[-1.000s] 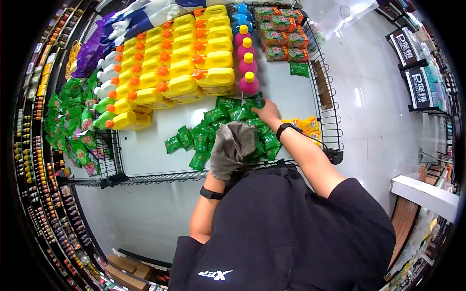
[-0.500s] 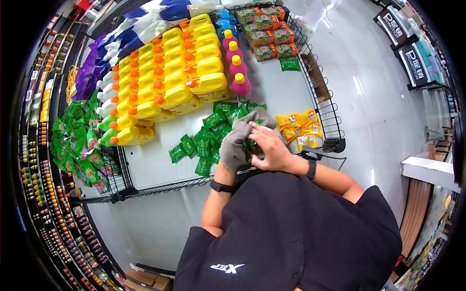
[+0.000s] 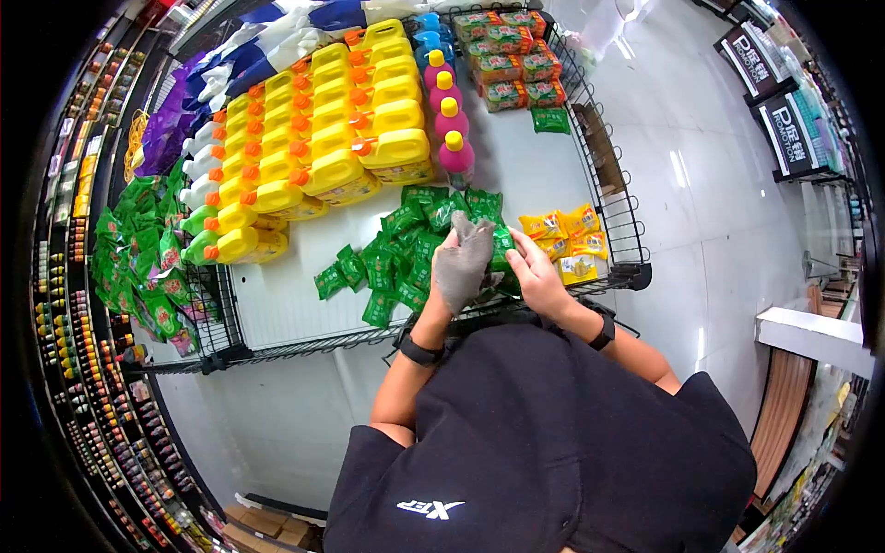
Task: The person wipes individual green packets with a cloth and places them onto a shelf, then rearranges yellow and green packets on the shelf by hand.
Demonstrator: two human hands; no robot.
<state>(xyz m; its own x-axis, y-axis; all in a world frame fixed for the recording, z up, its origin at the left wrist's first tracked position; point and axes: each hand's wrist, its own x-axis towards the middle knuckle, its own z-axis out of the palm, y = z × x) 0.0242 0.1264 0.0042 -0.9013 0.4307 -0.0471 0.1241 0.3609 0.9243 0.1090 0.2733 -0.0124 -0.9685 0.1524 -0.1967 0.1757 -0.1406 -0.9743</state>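
My left hand (image 3: 454,276) is wrapped in a grey cloth (image 3: 464,253) and held above the pile of small green packets (image 3: 398,249) on the white shelf (image 3: 277,295). My right hand (image 3: 535,276) is beside it, fingers on a green packet (image 3: 502,244) at the cloth's edge. Both wrists wear black bands. Yellow packets (image 3: 564,240) lie just right of my hands.
Rows of yellow jugs with orange caps (image 3: 332,120) fill the back left of the shelf. Pink bottles with yellow caps (image 3: 449,111) stand beside them. Boxed goods (image 3: 512,60) sit at the back right. A black wire rail (image 3: 608,166) rims the shelf. Green bags (image 3: 138,240) hang at left.
My right hand came back from the far green packets to the cloth-covered left hand, and now grips a green packet beside it. The cloth rose slightly.
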